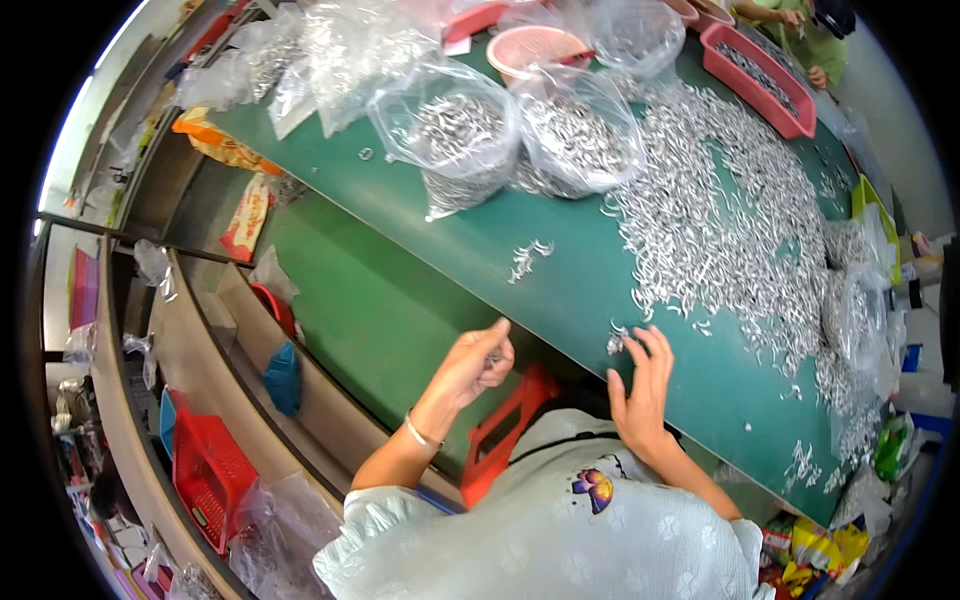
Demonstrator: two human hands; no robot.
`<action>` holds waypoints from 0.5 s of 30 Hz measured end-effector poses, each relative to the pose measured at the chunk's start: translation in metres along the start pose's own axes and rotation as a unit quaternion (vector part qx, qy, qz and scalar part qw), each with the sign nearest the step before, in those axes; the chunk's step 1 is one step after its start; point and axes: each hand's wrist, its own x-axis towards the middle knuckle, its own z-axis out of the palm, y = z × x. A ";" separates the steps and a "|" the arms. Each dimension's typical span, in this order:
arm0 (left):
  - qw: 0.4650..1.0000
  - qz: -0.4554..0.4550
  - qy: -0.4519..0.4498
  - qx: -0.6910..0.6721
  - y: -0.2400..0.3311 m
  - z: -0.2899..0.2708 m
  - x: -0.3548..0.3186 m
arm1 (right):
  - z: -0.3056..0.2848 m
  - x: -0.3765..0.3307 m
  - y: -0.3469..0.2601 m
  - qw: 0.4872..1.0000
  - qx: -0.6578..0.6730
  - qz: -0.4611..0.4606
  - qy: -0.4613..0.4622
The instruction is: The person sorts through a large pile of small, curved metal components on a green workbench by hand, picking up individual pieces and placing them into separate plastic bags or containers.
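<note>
My left hand (474, 366) is closed in front of the table's near edge, with a bit of grey metal showing between its fingers. It seems to hold small silver metal parts like those on the table, mostly hidden by the fingers. My right hand (643, 392) is over the near edge, fingers apart and curved. Its fingertips are beside a small cluster of silver metal parts (617, 340); whether they touch it I cannot tell. Farther off lies another little group of curved silver parts (528, 260). A broad spread of loose curved parts (720, 220) covers the table's right side.
Clear plastic bags full of silver parts (450, 135) stand toward the back of the green table (400, 215). Behind them are a pink basin (535, 48) and a pink tray (760, 80). A red stool (505, 435) is below the edge. Another person (815, 45) works at the far right.
</note>
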 end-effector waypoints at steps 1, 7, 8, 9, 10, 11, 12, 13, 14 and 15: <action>0.988 0.131 0.044 0.072 0.033 0.015 -0.015 | -0.002 -0.005 0.005 1.000 -0.012 0.012 -0.023; 0.793 0.468 0.140 0.363 0.208 0.081 -0.017 | 0.006 -0.002 0.008 0.996 -0.049 0.009 -0.075; 0.788 0.463 0.150 0.375 0.227 0.086 -0.006 | 0.006 -0.001 0.007 0.996 -0.046 0.007 -0.077; 0.746 0.475 0.180 0.430 0.244 0.081 0.005 | 0.006 -0.001 0.005 0.996 -0.040 0.002 -0.080; 0.700 0.485 0.207 0.482 0.258 0.068 0.023 | 0.007 0.000 0.004 0.996 -0.035 0.000 -0.082; 0.650 0.489 0.234 0.532 0.265 0.055 0.037 | 0.007 -0.001 0.004 0.996 -0.026 0.000 -0.088; 0.567 0.524 0.239 0.589 0.266 0.045 0.051 | 0.009 0.001 0.007 0.997 -0.015 -0.010 -0.075; 0.484 0.550 0.234 0.639 0.260 0.038 0.066 | 0.010 -0.002 0.011 0.998 -0.008 -0.011 -0.064; 0.395 0.571 0.229 0.682 0.256 0.030 0.076 | 0.011 -0.004 0.013 0.998 0.001 -0.015 -0.054; 0.408 0.496 0.207 0.738 0.251 0.027 0.078 | 0.008 -0.004 0.014 0.998 0.016 -0.008 -0.061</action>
